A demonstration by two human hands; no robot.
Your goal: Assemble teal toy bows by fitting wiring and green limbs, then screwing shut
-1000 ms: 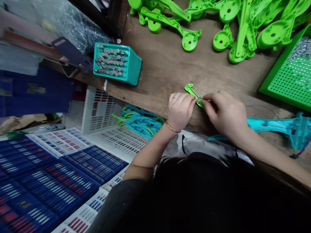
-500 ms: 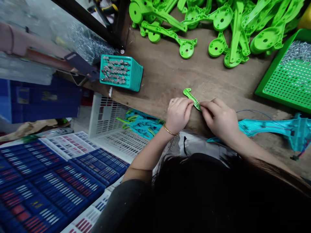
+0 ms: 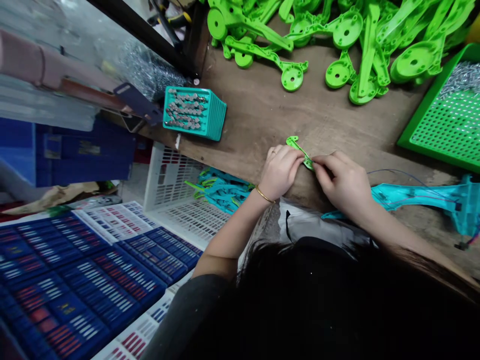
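Note:
A small, slim, light-green plastic part (image 3: 292, 142) with a hooked upper end is held over the wooden bench. My left hand (image 3: 281, 172), with a ring and a gold bracelet, is closed, its thumb and finger pinching the part near the lower end. My right hand (image 3: 347, 182) is also closed, its fingertips pinched together against that lower end. Whether they grip the part itself or something tiny at it is hidden. Beside my right wrist lies a turquoise plastic shell (image 3: 416, 194) with thin wires, partly covered by my forearm.
Bright-green plastic halves (image 3: 292, 77) are piled along the back. A green perforated basket (image 3: 431, 132) of small metal pieces stands right. A turquoise box (image 3: 215, 117) holding metal pieces stands left. Below the bench edge, a white crate (image 3: 159, 172) contains turquoise and green parts.
The whole view has shifted slightly, so the bench things sit a little farther right. The green part appears turned slightly between my fingers. Both hands keep their pinch.

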